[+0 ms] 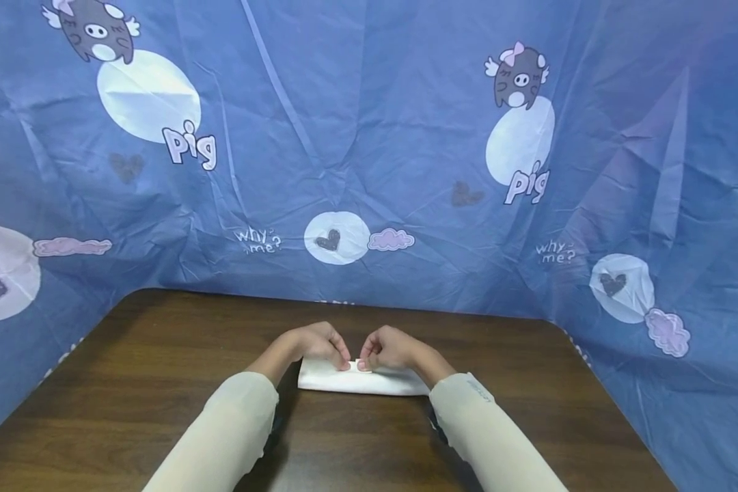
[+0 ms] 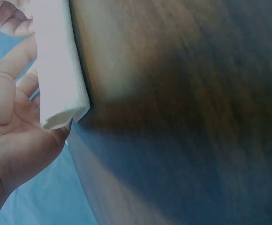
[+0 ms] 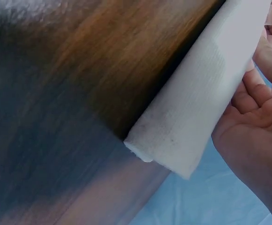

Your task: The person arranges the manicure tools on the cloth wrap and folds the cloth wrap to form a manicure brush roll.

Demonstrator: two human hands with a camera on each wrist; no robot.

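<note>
A white cloth (image 1: pixel 363 385), folded into a long narrow strip, lies crosswise on the table. My left hand (image 1: pixel 322 344) and right hand (image 1: pixel 393 347) meet over its far edge near the middle, thumbs and fingertips pinching a small raised bit of the white fabric. Only a narrow gap separates the two hands. In the left wrist view the cloth's folded end (image 2: pixel 63 117) shows a hollow between layers, with the left palm (image 2: pixel 18 117) beyond it. Fine ribbing and a few faint dark specks mark the cloth (image 3: pixel 192 103) in the right wrist view, the right palm (image 3: pixel 248 136) behind it.
The dark brown wooden table (image 1: pixel 160 383) has rounded far corners. Behind and along its sides hangs a blue curtain (image 1: pixel 406 150) printed with pigs, hearts and clouds. Pale sleeves (image 1: pixel 215 437) cover both forearms.
</note>
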